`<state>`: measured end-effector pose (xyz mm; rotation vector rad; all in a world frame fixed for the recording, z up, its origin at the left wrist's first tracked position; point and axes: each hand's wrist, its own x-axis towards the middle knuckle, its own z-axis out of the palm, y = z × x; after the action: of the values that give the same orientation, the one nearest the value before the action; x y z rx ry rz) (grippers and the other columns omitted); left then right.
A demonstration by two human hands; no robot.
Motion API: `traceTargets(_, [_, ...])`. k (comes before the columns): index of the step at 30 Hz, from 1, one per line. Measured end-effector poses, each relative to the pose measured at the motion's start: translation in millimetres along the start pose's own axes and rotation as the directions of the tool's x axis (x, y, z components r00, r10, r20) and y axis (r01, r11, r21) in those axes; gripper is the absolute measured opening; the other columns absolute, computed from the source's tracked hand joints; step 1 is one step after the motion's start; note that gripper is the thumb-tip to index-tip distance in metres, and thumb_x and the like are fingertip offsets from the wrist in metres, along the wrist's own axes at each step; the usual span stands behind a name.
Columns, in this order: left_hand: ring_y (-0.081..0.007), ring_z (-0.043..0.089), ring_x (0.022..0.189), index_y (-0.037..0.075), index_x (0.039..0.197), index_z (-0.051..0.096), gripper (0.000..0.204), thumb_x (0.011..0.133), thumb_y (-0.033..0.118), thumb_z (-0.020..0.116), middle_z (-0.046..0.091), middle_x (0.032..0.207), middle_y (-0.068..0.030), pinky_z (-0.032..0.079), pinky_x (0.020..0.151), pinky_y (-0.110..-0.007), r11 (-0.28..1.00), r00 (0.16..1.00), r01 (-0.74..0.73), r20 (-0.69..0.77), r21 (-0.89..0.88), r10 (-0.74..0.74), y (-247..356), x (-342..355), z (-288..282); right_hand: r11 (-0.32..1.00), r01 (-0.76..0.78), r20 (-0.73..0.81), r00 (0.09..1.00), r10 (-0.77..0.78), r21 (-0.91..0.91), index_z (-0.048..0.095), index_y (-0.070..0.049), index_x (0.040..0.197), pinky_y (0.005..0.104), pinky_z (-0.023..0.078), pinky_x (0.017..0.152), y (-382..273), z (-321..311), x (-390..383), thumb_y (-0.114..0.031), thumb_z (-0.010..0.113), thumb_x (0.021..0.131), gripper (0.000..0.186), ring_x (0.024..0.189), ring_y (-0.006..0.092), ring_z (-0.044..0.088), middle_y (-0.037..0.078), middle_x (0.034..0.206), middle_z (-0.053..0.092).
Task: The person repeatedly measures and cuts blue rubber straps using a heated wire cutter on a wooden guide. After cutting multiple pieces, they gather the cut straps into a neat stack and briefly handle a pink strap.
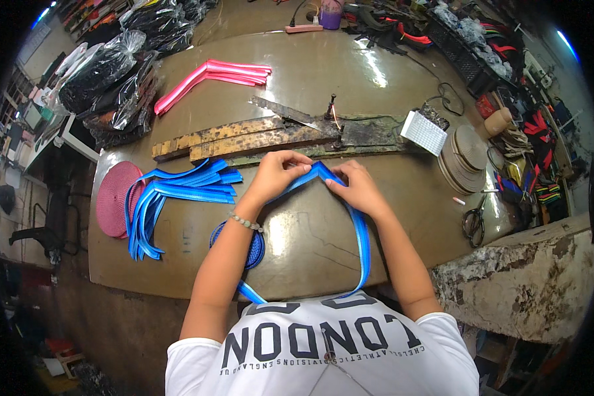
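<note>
A: Where is the strap (362, 237)?
B: Centre of frame. Its bent peak sits between the left hand (278, 175) and right hand (358, 189); one length drops from the right hand toward lower centre.
A: Hands?
B: Each pinches the strap beside the bend.
A: Nearby?
B: Blue bundle (195, 191), left of frame.

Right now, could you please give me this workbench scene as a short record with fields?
Left hand: pinching a blue strap, left of its bend
Right hand: pinching the same strap, right of the bend
Under left forearm: blue coil, partly hidden
Table left: pink roll, partly overlapped by blue strips
Beyond hands: long worn bar; farther off, pink strips
Table right: beige rolls; scissors
</note>
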<state>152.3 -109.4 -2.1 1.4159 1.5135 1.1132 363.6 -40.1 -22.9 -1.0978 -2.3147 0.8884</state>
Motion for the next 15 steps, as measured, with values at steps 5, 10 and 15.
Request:
traceTargets(5, [-0.0096, 0.061, 0.073, -0.002, 0.095, 0.067, 0.028, 0.082, 0.023, 0.07, 0.067, 0.083, -0.0061, 0.049, 0.066, -0.025, 0.994, 0.999, -0.005, 0.053, -0.108, 0.011, 25, -4, -6, 0.735, -0.319, 0.314, 0.937, 0.152, 0.598, 0.059, 0.0, 0.098, 0.0234, 0.048, 0.06, -19, -14, -3, -0.019, 0.067, 0.084, 0.025, 0.066, 0.009, 0.059, 0.004, 0.078, 0.062])
traceTargets(10, [-0.0054, 0.057, 0.059, -0.001, 0.089, 0.067, 0.031, 0.084, 0.029, 0.067, 0.063, 0.069, -0.0021, 0.042, 0.05, -0.021, 0.996, 0.99, 0.041, 0.133, 0.083, -0.052, 34, 8, -14, 0.607, -0.414, 0.449, 0.888, 0.103, 0.678, 0.059, -0.001, 0.096, 0.0174, 0.044, 0.048, -33, -44, 0, -0.021, 0.068, 0.083, 0.025, 0.055, 0.005, 0.055, 0.002, 0.074, 0.062])
traceTargets(15, [-0.0046, 0.053, 0.065, 0.005, 0.094, 0.063, 0.028, 0.089, 0.032, 0.06, 0.057, 0.071, 0.0025, 0.038, 0.053, -0.019, 0.999, 0.999, 0.043, 0.031, -0.025, -0.042, 25, 42, -59, 0.709, -0.265, 0.234, 0.962, 0.143, 0.654, 0.063, -0.001, 0.095, 0.0185, 0.043, 0.051, -27, -91, 10, -0.031, 0.07, 0.082, 0.033, 0.056, 0.005, 0.052, 0.0, 0.07, 0.059])
